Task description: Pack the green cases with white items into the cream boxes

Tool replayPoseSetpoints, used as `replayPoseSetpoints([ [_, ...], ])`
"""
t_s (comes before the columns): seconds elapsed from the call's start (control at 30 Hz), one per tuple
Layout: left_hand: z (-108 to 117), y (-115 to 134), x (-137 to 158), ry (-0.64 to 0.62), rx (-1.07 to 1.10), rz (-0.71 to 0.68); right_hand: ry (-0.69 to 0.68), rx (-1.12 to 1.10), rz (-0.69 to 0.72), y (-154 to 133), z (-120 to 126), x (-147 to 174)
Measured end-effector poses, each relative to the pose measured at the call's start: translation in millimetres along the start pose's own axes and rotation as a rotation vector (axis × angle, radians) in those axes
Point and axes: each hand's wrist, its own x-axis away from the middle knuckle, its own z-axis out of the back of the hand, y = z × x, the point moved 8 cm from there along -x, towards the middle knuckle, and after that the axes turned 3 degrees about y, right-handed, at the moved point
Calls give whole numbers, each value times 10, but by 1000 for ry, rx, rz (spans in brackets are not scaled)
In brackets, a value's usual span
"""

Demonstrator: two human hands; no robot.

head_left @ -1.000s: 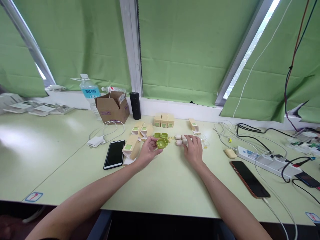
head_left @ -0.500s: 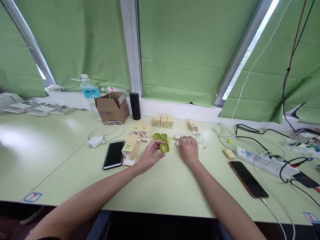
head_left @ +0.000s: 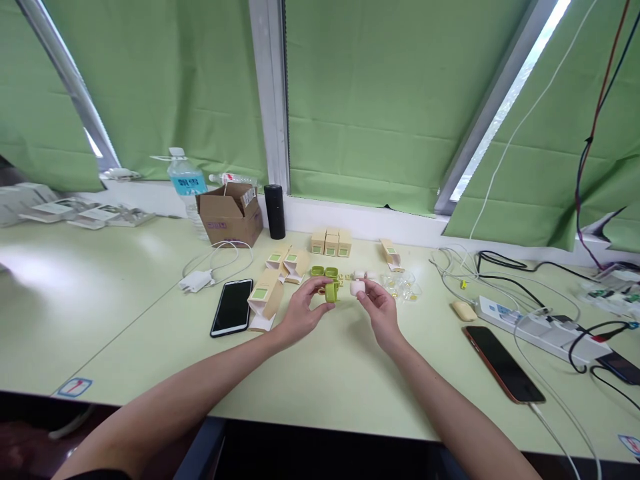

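Note:
My left hand (head_left: 305, 308) pinches a small olive-green case cover (head_left: 331, 292) by its edges, turned partly sideways. Just right of it, my right hand (head_left: 381, 308) grips a small white earbud case (head_left: 357, 287) between thumb and fingers. The two pieces are close but apart, raised a little over the table. Beyond them on the table lie other green covers (head_left: 318, 271) and another white piece (head_left: 361, 274). Small yellow-green bits (head_left: 345, 276) lie beside these. Clear plastic pieces with yellow spots (head_left: 402, 285) rest past my right hand.
Opened kraft boxes (head_left: 266, 293) and a phone (head_left: 232, 307) lie to the left. Upright small boxes (head_left: 331, 243) stand at the back, near a black cylinder (head_left: 275, 211) and a cardboard carton (head_left: 230, 217). On the right are a power strip (head_left: 540, 330), cables and another phone (head_left: 504, 364).
My right hand has lifted the white earbud case from the table and brought it nearer my body. My left hand has turned the green cover sideways. The view has shifted slightly.

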Motion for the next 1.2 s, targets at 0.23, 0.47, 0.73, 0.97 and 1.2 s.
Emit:
replayPoseSetpoints([
  [0.23,-29,99,21,-31,-139,-72,-92,-71,-85,43,-174,113],
  [0.47,-67,206,33,-69,-178,-115,-98,-101,-146,64,-220,155],
  [0.73,-59,161,35,-63,-181,-94,-116,-103,-148,79,-219,162],
  [0.97,-65,103,31,-66,-177,-82,-153,-75,-121,41,-227,171],
  [1.2,-77,105,38,-82,-163,-82,-161,-51,-112,53,-227,157],
])
